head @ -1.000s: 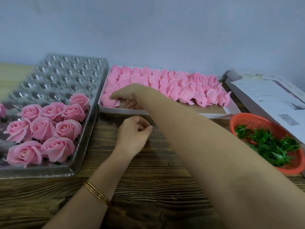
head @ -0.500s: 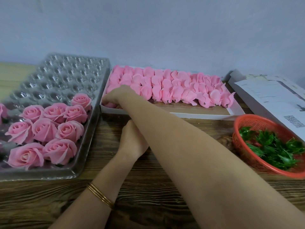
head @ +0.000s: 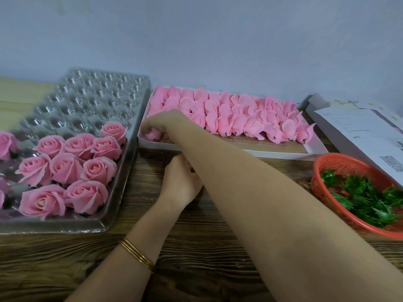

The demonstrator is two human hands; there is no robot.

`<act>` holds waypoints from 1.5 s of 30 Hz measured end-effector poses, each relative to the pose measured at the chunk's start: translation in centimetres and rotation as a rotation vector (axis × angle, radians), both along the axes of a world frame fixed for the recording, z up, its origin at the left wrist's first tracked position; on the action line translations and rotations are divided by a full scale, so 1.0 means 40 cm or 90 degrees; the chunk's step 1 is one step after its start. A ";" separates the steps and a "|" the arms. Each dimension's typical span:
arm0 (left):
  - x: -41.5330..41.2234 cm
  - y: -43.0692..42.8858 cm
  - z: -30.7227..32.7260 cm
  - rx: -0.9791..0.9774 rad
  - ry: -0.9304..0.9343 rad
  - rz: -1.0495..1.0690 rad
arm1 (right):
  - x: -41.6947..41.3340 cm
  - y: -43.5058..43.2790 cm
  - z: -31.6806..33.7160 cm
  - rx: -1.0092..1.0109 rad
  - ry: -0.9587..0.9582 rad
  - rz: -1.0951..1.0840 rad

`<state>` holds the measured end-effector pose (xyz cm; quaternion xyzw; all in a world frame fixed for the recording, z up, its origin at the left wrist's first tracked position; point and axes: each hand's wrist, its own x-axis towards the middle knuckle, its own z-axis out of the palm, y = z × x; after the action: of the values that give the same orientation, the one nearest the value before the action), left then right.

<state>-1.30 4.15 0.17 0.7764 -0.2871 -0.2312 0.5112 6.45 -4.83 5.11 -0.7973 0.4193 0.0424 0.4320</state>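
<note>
Where the right forearm crosses the table: it hides the fingers of the left hand.
Around: clear tray of finished roses at left edge; orange basket of green leaves at right edge; papers at far-right corner.
Pink bud: near-left corner of white box, which sits at far edge.
Change: vs 1 s ago, left hand has slid under the forearm and right hand sits lower in the corner.
Right hand: knuckles up, fingers curled down around the bud.
Left hand: on table just before box's near wall; can't tell whether it holds anything.
</note>
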 end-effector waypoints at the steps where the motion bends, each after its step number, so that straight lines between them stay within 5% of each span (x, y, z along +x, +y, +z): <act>1: 0.001 0.004 0.004 -0.007 0.009 -0.006 | 0.000 -0.004 0.002 0.003 0.002 0.010; 17: 0.010 0.007 0.013 -0.080 0.139 0.003 | -0.116 -0.015 0.058 0.071 -0.138 -0.073; 23: 0.031 0.012 0.016 -0.172 0.348 0.007 | -0.242 -0.009 0.064 0.130 -0.263 -0.135; 30: 0.034 0.035 0.029 -0.331 0.631 -0.185 | -0.402 0.007 0.016 0.151 -0.424 -0.210; 39: -0.029 0.024 0.037 -0.309 0.569 -0.278 | -0.486 0.043 -0.066 0.169 -0.541 -0.151; 45: -0.028 0.024 0.022 -0.267 0.488 -0.294 | -0.506 0.047 -0.090 0.137 -0.515 -0.101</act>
<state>-2.43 5.11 1.06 0.4316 -0.2831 -0.5448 0.6609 -13.77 -2.95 1.50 -0.6653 0.2693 -0.2639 0.6444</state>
